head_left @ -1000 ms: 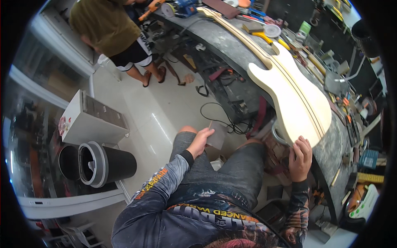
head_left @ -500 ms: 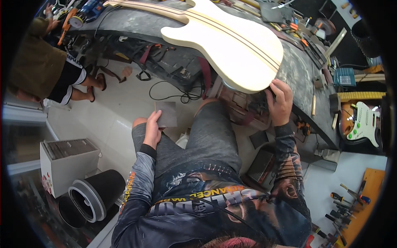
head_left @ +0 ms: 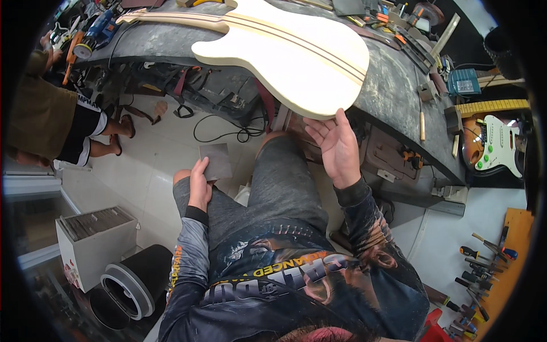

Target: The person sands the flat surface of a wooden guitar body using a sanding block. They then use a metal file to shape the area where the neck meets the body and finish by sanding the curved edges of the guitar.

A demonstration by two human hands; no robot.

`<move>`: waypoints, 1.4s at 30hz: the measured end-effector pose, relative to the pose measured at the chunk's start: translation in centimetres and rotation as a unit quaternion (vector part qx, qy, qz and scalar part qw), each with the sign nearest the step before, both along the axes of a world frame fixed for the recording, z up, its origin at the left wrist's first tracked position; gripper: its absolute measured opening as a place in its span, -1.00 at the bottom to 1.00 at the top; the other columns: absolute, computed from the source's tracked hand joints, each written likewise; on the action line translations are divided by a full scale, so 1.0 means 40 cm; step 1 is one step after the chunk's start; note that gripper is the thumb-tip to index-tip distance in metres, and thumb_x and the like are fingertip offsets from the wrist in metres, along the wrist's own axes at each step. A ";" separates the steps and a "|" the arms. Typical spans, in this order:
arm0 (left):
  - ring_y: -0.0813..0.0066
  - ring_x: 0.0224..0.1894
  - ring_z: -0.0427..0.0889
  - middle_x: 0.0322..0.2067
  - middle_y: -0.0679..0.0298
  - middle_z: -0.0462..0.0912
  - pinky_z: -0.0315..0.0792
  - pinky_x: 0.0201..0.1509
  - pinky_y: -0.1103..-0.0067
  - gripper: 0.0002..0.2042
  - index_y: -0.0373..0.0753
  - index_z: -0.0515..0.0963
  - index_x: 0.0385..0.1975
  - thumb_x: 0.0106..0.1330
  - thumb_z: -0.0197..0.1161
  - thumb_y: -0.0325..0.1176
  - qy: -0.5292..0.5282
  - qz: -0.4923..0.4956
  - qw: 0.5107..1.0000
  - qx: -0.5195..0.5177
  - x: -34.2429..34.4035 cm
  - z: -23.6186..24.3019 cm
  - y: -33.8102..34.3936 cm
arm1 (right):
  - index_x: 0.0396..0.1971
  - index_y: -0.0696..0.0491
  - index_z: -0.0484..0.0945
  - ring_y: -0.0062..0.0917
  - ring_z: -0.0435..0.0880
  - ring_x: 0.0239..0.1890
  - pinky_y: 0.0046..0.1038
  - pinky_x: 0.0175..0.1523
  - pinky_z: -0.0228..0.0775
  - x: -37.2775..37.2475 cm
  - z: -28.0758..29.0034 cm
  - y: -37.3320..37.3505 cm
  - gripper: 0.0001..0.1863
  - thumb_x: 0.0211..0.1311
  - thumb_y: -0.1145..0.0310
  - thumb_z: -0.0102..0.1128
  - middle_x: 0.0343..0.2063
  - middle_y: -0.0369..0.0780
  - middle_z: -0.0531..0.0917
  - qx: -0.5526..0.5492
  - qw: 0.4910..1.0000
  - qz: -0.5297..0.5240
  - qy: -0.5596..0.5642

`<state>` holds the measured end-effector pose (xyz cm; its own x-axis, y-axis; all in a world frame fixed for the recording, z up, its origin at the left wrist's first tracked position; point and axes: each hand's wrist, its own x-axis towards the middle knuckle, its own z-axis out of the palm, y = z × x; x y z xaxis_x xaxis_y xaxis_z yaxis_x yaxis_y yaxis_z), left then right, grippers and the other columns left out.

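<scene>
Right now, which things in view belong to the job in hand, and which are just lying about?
Seem part of the job:
grey sheet, held in the left hand
pale wooden guitar, right hand at its near edge
workbench under that guitar

Seem just lying about:
sunburst guitar
black bin
teal box

Bright light is washing out the guitar body [head_left: 302,62] at twelve o'clock; shadow is pooling beneath the bench [head_left: 393,85] at eleven. Fisheye distortion is curving the bench's edge.
</scene>
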<state>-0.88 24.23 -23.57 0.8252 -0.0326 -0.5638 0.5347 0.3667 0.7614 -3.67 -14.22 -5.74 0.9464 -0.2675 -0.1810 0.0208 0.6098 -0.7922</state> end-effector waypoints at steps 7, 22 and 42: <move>0.43 0.16 0.70 0.11 0.37 0.73 0.57 0.23 0.31 -0.69 -0.10 0.62 0.22 0.65 0.25 -0.11 -0.005 -0.012 1.000 0.000 -0.001 0.017 -0.002 | 0.41 0.13 0.49 -0.38 0.80 0.16 -0.23 0.36 0.60 0.036 0.029 -0.098 -0.41 0.77 -0.07 0.06 0.19 -0.11 0.76 -0.036 0.997 -0.036 0.060; 0.45 0.15 0.72 0.11 0.36 0.76 0.56 0.22 0.34 -0.66 -0.13 0.64 0.23 0.65 0.23 -0.09 -0.012 -0.014 1.000 0.020 0.000 0.014 -0.011 | 0.36 0.24 0.55 -0.29 0.88 0.04 -0.25 0.22 0.71 0.020 0.057 -0.108 -0.27 0.78 -0.20 -0.06 0.04 0.01 0.84 -0.156 0.983 0.033 0.089; 0.47 0.11 0.71 0.09 0.34 0.75 0.59 0.19 0.36 -0.63 -0.17 0.62 0.27 0.67 0.23 -0.09 -0.034 -0.018 0.999 0.000 -0.003 0.010 -0.013 | 0.59 0.17 0.37 -0.02 0.28 0.68 0.04 0.74 0.01 0.089 0.095 -0.032 -0.27 0.67 0.00 0.16 0.56 0.08 0.43 -0.872 0.482 -0.006 -0.084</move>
<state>-1.00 23.70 -23.16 0.8604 -0.0625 -0.5057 0.4936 0.3487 0.7967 -0.12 -15.51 -1.93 0.9053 0.1203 0.4073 0.1697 -0.9816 -0.0872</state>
